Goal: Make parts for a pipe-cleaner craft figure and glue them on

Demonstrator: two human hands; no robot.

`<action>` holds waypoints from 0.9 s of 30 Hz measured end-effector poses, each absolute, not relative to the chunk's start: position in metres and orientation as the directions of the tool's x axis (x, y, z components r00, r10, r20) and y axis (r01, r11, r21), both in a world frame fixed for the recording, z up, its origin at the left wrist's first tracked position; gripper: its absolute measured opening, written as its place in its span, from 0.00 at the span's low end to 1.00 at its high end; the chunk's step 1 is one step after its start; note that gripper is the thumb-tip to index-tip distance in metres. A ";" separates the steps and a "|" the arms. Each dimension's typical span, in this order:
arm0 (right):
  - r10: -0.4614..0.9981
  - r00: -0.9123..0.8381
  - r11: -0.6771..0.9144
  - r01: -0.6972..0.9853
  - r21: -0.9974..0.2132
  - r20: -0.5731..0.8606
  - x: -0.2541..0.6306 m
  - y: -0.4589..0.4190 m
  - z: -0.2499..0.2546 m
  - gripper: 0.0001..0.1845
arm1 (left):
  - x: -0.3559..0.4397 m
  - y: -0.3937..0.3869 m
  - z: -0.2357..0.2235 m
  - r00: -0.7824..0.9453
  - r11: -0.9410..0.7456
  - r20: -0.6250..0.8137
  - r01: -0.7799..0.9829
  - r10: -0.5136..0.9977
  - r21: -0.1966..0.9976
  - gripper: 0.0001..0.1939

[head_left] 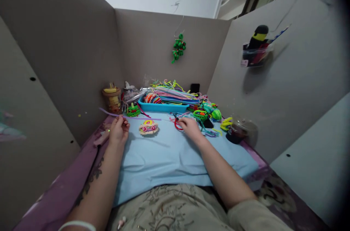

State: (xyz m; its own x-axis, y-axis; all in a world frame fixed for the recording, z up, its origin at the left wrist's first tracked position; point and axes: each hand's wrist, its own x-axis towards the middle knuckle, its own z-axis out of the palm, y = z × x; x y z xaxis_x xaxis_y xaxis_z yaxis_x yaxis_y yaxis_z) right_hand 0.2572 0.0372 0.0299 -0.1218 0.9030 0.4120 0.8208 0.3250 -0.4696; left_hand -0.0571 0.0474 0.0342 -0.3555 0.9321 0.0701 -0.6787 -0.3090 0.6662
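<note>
My left hand [119, 129] rests on the light blue cloth [169, 158], its fingers pinched on a long purple pipe cleaner [142, 118] that lies across the cloth's far edge. My right hand [190, 128] reaches into a tangle of loose pipe cleaners [179, 121], fingers curled over a red one. Between the two hands lies a small pink, yellow and white pipe-cleaner craft piece [148, 127]. Behind them stands a blue tray [163, 107] heaped with coloured pipe cleaners.
Grey cardboard walls enclose the desk on three sides. A green pipe-cleaner figure [179, 47] hangs on the back wall. A yellow-lidded jar [112, 98] stands back left, green craft pieces [207, 112] right of the tray, a dark drink cup [238, 130] at right.
</note>
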 end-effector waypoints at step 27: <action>0.918 0.139 0.127 0.785 -0.607 0.372 0.365 0.119 0.042 0.06 | -0.057 0.047 0.031 -0.274 -0.199 -0.007 -0.715 0.962 0.670 0.09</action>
State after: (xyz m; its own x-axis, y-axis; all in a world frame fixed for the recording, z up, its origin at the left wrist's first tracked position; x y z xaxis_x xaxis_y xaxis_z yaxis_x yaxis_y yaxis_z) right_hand 0.3652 0.1186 0.0419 0.1385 0.9180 0.3716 0.7847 0.1272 -0.6067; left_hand -0.0572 0.0472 0.0314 -0.2741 0.9617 -0.0066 -0.7153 -0.1993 0.6698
